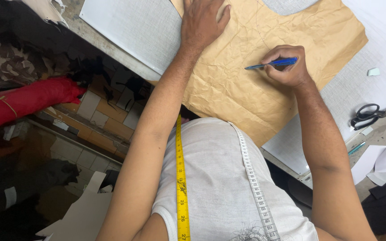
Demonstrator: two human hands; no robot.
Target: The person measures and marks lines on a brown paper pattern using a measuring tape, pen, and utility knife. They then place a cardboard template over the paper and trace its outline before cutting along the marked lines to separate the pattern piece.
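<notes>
2 hands work over a sheet of creased brown paper [251, 85] spread on the pale worktop [135, 31]. The left hand [204, 20] lies flat and open on the paper's upper edge, fingers spread, which looks like a way to pin the sheet so it cannot slide. The right hand [287, 67] is closed around a blue pen [273, 64], its tip pointing left and resting at or just above the paper near a faint curved line drawn there; I cannot tell whether the tip touches. The hands are well apart, 1 at the top of the sheet and 1 toward its right side.

A tape measure [180, 178] hangs around the person's neck, yellow on 1 side and white on the other, kept within reach. Black scissors [366, 115] lie at the worktop's right edge, near a small pale eraser-like piece [373, 71] and loose white paper scraps [378, 163]. A red fabric roll [23, 100] lies below to the left.
</notes>
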